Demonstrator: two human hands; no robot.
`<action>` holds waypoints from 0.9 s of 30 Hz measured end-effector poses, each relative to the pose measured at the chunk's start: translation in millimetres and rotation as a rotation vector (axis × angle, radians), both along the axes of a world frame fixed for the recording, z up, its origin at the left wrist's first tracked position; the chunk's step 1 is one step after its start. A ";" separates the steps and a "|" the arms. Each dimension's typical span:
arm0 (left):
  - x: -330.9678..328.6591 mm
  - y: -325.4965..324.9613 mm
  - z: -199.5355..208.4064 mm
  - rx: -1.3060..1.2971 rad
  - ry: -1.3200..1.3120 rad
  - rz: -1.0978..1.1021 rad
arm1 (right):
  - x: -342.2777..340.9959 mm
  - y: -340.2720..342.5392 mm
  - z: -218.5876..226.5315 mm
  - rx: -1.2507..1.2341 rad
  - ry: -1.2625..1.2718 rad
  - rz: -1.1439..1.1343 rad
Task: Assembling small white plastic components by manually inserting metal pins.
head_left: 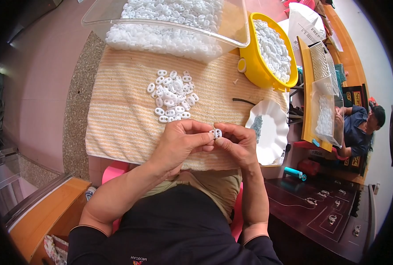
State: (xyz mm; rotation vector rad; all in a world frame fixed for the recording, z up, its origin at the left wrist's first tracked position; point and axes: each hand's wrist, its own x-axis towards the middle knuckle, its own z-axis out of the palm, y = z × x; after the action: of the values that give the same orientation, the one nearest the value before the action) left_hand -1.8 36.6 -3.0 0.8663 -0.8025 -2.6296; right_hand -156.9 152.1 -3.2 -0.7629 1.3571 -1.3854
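White two-holed piece [218, 133] at frame centre is clamped by fingers of left hand [178, 139] and right hand [240, 142]; loose pieces [175, 86] lie upper centre.

The left grip [182, 140] and right grip [240, 143] pinch close together, both forearms [254, 198] angled forward.

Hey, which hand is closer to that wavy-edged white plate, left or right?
Right. The right hand is beside the left edge of the plate; the left hand is farther left, across from the right hand.
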 end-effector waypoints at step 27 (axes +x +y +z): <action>0.8 0.8 -0.2 0.047 0.016 -0.044 | -0.4 1.5 0.1 0.016 -0.139 0.004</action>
State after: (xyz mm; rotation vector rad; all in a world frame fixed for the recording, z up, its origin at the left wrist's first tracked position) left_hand -1.0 37.4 -3.2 0.8477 -0.7668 -2.7007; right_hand -157.3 153.6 -3.1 -0.6457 1.2562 -1.3964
